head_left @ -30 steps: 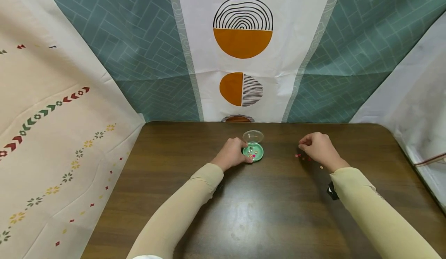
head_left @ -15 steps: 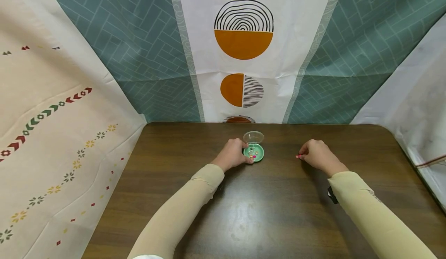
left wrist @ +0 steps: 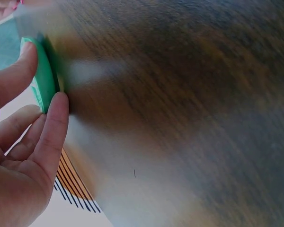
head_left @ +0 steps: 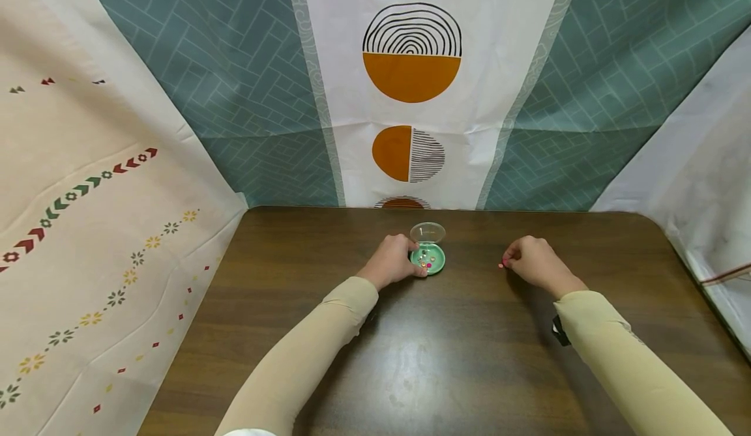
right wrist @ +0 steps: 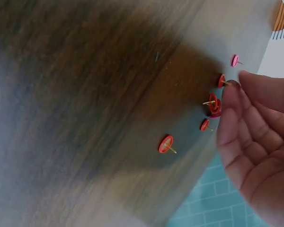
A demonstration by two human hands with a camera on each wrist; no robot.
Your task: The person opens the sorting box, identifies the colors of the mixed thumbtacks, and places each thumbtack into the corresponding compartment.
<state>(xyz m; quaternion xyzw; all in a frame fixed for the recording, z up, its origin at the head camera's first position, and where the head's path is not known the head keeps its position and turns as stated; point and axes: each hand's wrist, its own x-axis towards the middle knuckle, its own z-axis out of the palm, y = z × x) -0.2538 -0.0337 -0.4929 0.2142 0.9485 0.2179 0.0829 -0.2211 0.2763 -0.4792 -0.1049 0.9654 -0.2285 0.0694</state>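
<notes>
My left hand [head_left: 391, 261] grips the near-left rim of a small round green case [head_left: 437, 260], thumb on one side and fingers on the other. The case's clear lid [head_left: 427, 232] stands open at the back, and several small thumbtacks [head_left: 429, 265] lie inside. To the right, my right hand [head_left: 534, 263] is low over the table with thumb and index finger pinched together at a red thumbtack [right wrist: 221, 80]. Around those fingertips lie a pink thumbtack [right wrist: 235, 60], a small cluster of red thumbtacks [right wrist: 213, 104] and a separate red thumbtack [right wrist: 166, 144].
The brown wooden table [head_left: 411, 358] reaches back to a hanging cloth [head_left: 528, 162] with teal and white panels. A cream patterned cloth [head_left: 117, 292] hangs along the left, and a white cloth [head_left: 704, 162] along the right.
My right hand has come down toward me onto the loose thumbtacks, covering most of them in the head view. The left hand stays on the case.
</notes>
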